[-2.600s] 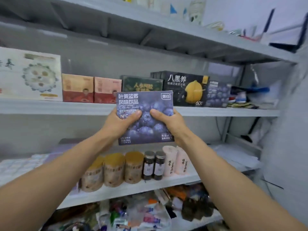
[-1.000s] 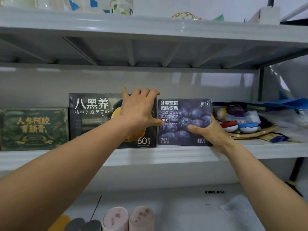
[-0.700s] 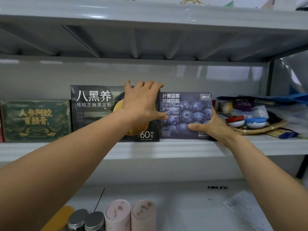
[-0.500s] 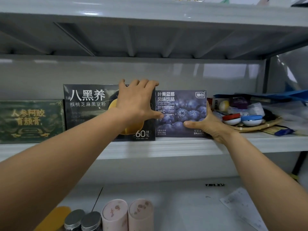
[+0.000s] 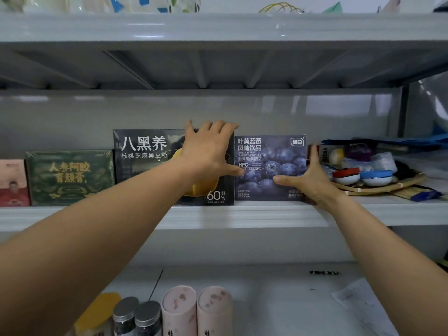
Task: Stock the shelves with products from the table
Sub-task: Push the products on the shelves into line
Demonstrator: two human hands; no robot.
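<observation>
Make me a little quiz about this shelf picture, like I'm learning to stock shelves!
1. True or false: the purple blueberry-printed cardboard box stands upright on the grey metal shelf.
2. Pick one: the left hand lies A) flat on the black cardboard box with a yellow picture, B) under the shelf.
3. Fill in: the dark green gold-lettered box stands ___ of the black box.
Key: 1 true; 2 A; 3 left.
</observation>
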